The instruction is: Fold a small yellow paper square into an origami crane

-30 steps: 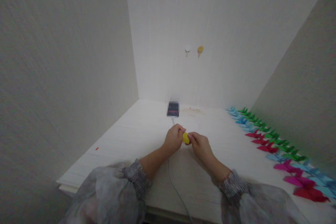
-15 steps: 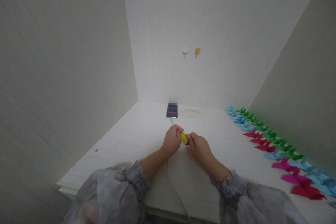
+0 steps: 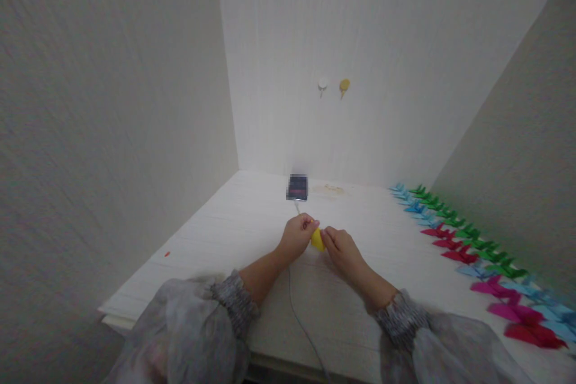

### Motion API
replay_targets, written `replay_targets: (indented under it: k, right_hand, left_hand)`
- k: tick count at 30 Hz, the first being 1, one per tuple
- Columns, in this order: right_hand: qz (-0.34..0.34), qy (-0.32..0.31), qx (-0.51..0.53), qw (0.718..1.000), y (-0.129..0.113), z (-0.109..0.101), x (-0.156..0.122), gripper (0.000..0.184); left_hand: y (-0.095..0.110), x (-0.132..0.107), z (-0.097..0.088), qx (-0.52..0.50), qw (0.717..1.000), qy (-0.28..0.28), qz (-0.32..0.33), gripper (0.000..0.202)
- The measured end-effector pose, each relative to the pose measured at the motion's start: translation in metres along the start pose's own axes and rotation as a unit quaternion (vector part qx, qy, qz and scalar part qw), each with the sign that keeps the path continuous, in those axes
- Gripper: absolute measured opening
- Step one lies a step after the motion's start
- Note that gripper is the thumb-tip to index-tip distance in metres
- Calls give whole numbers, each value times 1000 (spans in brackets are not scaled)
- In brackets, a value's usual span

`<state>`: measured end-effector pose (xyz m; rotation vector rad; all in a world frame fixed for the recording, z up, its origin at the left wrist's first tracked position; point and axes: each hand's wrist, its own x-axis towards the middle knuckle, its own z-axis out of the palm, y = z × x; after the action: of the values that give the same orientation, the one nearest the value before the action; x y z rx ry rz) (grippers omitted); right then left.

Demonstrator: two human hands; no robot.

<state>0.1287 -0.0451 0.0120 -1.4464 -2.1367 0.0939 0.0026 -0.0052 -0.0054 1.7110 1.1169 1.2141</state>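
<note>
Between my two hands, above the middle of the white table, is a small folded piece of yellow paper [image 3: 317, 240]. My left hand [image 3: 297, 235] pinches its upper left edge between thumb and fingers. On the other side, my right hand [image 3: 341, 246] is closed on its right edge. Parts of the paper are hidden behind the fingers, so its exact folds cannot be made out. Just beyond my left hand lies a phone [image 3: 297, 187] with a blurred screen, and a pale cable [image 3: 297, 312] runs from it under my left wrist to the table's front edge.
Rows of folded paper cranes, green [image 3: 470, 232], light blue [image 3: 423, 214], red [image 3: 459, 254] and magenta [image 3: 495, 285], line the right side. A small orange scrap [image 3: 167, 254] lies at left. Two hooks, white [image 3: 323, 84] and yellow [image 3: 344, 85], are on the back wall [image 3: 288, 42].
The yellow paper has turned slightly between my fingers, and my hands have shifted a little. The whole view has moved slightly.
</note>
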Motion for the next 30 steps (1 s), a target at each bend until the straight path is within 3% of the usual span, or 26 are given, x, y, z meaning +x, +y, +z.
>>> replay_targets:
  k: [5,9,10,13,16,19,24,28,30]
  right_hand:
    - [12,-11,30,999,1,-2,-1,33]
    - [50,10,100,994,7,-4,-5,34]
    - [57,27,118,991,8,-4,-5,34]
    - [64,67,159,983,6,-1,-5,25]
    - [44,64,148,986,2,2,-4,25]
    - [19,73,120,990,1,2,-4,24]
    - [-48,155,81,983,9,-4,-7,19]
    - [-105,219,60,968,14,-8,-7,16]
    - [-129,231,51,963,16,-10,-7,17]
  left_hand:
    - [3,3,-4,53,998,26,1,23]
    - [0,7,-9,51,992,114,-19,21]
    - [-1,8,-10,37,992,114,-24,20]
    - [1,7,-7,-50,996,68,-22,19]
    - [8,2,-1,-160,986,-4,-46,19]
    - [14,-1,2,-255,963,-42,-79,23]
    - [18,-2,1,-379,915,-62,-126,35]
    - [19,-3,2,-453,869,-118,-160,46]
    - [19,-4,3,-470,856,-148,-155,41]
